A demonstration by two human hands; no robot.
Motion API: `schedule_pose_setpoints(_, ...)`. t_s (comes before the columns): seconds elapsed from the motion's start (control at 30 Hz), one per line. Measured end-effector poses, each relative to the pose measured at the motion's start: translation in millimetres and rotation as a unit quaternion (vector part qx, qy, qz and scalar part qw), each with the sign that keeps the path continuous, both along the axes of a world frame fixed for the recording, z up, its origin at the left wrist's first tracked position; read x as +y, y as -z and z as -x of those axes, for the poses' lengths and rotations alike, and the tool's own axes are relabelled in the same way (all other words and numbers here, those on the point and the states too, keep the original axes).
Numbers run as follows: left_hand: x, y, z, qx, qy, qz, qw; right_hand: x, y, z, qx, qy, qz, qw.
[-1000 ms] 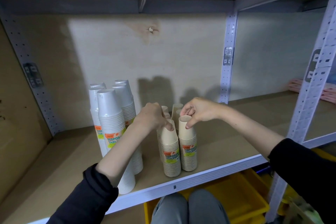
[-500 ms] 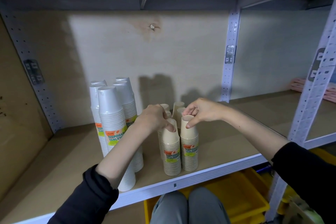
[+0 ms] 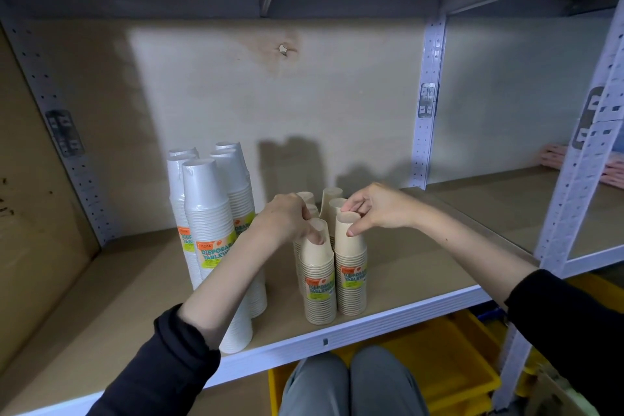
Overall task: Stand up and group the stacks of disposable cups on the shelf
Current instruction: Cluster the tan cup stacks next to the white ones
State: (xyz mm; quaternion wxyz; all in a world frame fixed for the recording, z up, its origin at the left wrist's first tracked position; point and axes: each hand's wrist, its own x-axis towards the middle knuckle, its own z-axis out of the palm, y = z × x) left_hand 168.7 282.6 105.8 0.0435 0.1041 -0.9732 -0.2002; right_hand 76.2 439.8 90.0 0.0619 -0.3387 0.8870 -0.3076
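Note:
Several tall white cup stacks (image 3: 206, 213) stand upright together at the left of the wooden shelf (image 3: 422, 267). To their right, several shorter beige cup stacks stand close together. My left hand (image 3: 287, 218) grips the top of the front left beige stack (image 3: 319, 284). My right hand (image 3: 374, 208) pinches the rim of the front right beige stack (image 3: 352, 275). These two front stacks touch side by side near the shelf's front edge. More beige stacks (image 3: 332, 197) stand behind them, partly hidden by my hands.
A grey metal upright (image 3: 574, 186) stands at the right front of the shelf, another upright (image 3: 427, 101) at the back. Pink items (image 3: 607, 169) lie on the neighbouring shelf at far right. Yellow bins (image 3: 449, 358) sit below, by my knees.
Both hands keep their hold on the two front beige stacks; the stacks and hands have barely shifted. The view has tilted slightly.

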Motion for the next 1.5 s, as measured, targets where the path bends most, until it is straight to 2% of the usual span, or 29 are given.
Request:
schedule_pose_setpoints(0.33, 1, 10, -3, 0.003, -0.009, 0.0, 1.0, 10, 2, -4, 0.002, 0.024, 0.033, 0.999)
schedule_pose_setpoints(0.5, 2, 28, -15, 0.039, -0.018, 0.023, 0.999, 31, 15, -6, 0.022, 0.054, 0.048, 0.997)
schedule_pose_setpoints(0.63, 1, 61, -31, 0.075, -0.006, -0.043, 0.996, 46, 47, -9, 0.019, 0.07, 0.007, 0.997)
schedule_pose_setpoints(0.83, 3, 123, -41, 0.008, 0.0, -0.028, 1.0, 44, 108, -19, 0.006, 0.065, -0.077, 0.995)
schedule_pose_setpoints(1.03, -2, 162, -33, -0.06, 0.014, -0.005, 0.998, 29, 143, -25, -0.045, 0.042, -0.076, 0.995)
schedule_pose_setpoints(1.33, -7, 178, -16, -0.117, 0.026, 0.013, 0.993, 20, 159, -21, 0.033, 0.025, -0.187, 0.982)
schedule_pose_setpoints(1.5, -4, 176, -11, -0.137, 0.023, 0.011, 0.99, 15, 163, -23, 0.059, 0.004, -0.214, 0.975)
